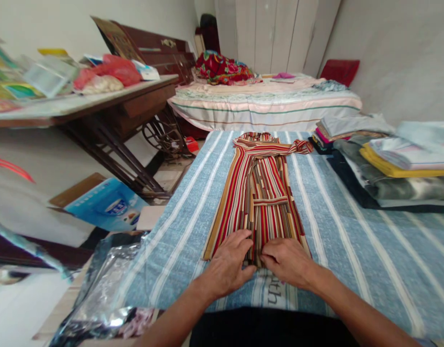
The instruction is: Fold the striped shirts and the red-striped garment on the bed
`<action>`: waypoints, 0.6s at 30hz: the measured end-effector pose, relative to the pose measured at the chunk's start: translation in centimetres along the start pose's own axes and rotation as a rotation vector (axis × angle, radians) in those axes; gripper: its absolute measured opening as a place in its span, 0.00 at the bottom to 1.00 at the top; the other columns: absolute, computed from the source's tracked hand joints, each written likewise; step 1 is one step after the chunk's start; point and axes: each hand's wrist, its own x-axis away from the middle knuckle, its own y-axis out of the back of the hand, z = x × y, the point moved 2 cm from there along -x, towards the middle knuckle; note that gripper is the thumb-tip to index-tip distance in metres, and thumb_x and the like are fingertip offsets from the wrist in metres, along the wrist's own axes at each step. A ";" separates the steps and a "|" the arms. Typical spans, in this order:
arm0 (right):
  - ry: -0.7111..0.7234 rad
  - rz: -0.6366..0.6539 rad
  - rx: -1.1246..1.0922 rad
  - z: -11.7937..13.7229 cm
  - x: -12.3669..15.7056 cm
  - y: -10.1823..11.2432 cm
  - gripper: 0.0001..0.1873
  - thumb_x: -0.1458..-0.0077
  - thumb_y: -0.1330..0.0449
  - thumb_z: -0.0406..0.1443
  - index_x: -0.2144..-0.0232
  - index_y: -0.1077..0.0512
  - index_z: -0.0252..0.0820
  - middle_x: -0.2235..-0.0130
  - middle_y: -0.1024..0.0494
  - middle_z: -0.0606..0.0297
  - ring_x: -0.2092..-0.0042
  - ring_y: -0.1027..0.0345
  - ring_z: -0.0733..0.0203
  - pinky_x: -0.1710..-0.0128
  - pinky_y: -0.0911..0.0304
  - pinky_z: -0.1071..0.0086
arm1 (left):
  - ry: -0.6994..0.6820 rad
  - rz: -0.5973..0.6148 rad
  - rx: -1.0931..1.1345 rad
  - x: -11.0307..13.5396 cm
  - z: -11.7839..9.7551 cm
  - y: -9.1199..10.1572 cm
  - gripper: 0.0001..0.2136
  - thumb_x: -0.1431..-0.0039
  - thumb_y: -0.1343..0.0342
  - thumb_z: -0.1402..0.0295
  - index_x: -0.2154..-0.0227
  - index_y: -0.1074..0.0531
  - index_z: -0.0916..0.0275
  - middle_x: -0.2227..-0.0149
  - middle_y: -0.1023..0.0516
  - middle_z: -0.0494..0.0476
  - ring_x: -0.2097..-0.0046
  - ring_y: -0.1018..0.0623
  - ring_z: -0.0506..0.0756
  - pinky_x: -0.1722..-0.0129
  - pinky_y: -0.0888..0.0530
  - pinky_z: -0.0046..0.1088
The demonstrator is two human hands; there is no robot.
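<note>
A dress (268, 178) with red, tan, white and dark stripes lies on a blue-and-white striped cloth (185, 193). Its collar points away from me, a sleeve is laid across the top toward the right, and a belt strip crosses the middle. Over the near hem rests my left hand (233, 260), thumb and fingers apart. Just right of it, my right hand (287, 260) has its fingers curled in a pinch on the hem edge of the dress. The two hands are close together but do not touch.
Stacked folded clothes (395, 164) stand on the right. A sewing machine table (109, 103) with bags and packets is at the left, with a blue carton (109, 205) below. Clear plastic wrapping (106, 284) lies at the near left. Behind is a bed (272, 106).
</note>
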 end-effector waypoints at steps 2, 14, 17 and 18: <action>0.015 -0.011 0.017 0.2 0.1 -0.1 0.13 0.43 0.51 0.34 0.75 0.29 0.41 0.70 0.25 0.67 0.67 0.32 0.64 0.67 0.48 0.71 | -0.006 0.000 -0.007 0.0 -0.1 0.0 0.12 0.53 0.44 0.73 0.63 0.30 0.62 0.46 0.33 0.64 0.43 0.35 0.60 0.43 0.37 0.42; 0.012 -0.075 -0.025 1.3 0.3 -0.5 0.12 0.43 0.49 0.35 0.74 0.29 0.42 0.70 0.24 0.67 0.66 0.30 0.64 0.67 0.48 0.72 | -0.069 -0.079 0.079 0.3 -0.5 0.5 0.07 0.46 0.53 0.77 0.72 0.32 0.60 0.54 0.27 0.58 0.51 0.29 0.55 0.48 0.32 0.34; 0.019 -0.064 -0.088 1.0 0.0 0.0 0.12 0.43 0.48 0.35 0.77 0.29 0.42 0.72 0.24 0.69 0.67 0.31 0.66 0.68 0.48 0.73 | -0.072 -0.072 0.041 0.4 -0.7 0.2 0.07 0.46 0.53 0.76 0.71 0.31 0.61 0.56 0.26 0.59 0.51 0.29 0.56 0.48 0.32 0.36; 0.025 -0.071 -0.099 0.8 -0.3 0.3 0.13 0.43 0.48 0.35 0.77 0.29 0.42 0.73 0.25 0.69 0.68 0.31 0.66 0.69 0.48 0.74 | -0.074 -0.076 0.032 0.4 -0.7 0.2 0.07 0.46 0.53 0.76 0.71 0.31 0.61 0.56 0.26 0.59 0.52 0.29 0.57 0.48 0.32 0.36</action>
